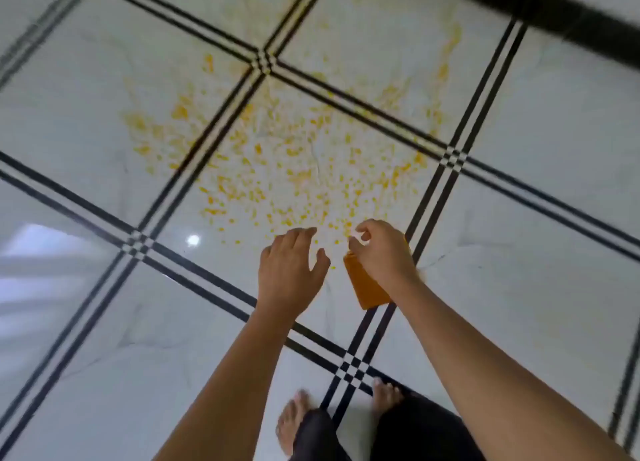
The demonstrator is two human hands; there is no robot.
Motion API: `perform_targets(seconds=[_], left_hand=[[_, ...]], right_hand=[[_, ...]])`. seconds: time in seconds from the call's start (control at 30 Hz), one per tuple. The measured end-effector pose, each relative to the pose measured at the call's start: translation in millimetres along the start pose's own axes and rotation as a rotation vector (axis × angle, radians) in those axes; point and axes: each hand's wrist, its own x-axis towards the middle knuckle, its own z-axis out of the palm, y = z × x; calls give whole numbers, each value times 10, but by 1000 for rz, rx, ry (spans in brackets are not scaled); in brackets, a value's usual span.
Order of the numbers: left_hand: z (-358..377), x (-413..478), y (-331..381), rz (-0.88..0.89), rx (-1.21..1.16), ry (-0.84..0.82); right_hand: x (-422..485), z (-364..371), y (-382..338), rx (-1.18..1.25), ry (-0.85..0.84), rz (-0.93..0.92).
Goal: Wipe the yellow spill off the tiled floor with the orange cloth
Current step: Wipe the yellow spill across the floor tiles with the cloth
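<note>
Yellow spill (294,170) speckles the glossy white, faintly veined floor (536,253) beyond the fingers (304,234); black double lines border the tiles; plain orange cloth (367,287) under the right fingers

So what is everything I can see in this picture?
yellow spill: one, yellow-orange flecks, spread over several tiles around a line crossing ahead of the hands.
tiled floor: one, glossy white tiles with black double lines between them.
dark band: one, black, top right corner; too blurred to identify.
orange cloth: one, orange, folded, hanging from the right hand above the floor.
left hand: one, open, empty, fingers spread beside the cloth.
right hand: one, pinching the cloth's top edge.
bare feet: two, bottom centre, either side of a black line.
dark trousers: black, bottom centre.
</note>
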Motion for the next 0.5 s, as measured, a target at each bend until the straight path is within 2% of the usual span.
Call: perform_targets(seconds=[0.23,0.4,0.5], left_hand=[[1919,230,-1088,90,85,-66],[2438,285,-1341,164,76,61],[2528,365,-1400,167,68,135]], right_hand=[[696,1612,1266,-61,101,228],[745,2042,1512,-136,351,229],[857,2093,1444,33,449,256]])
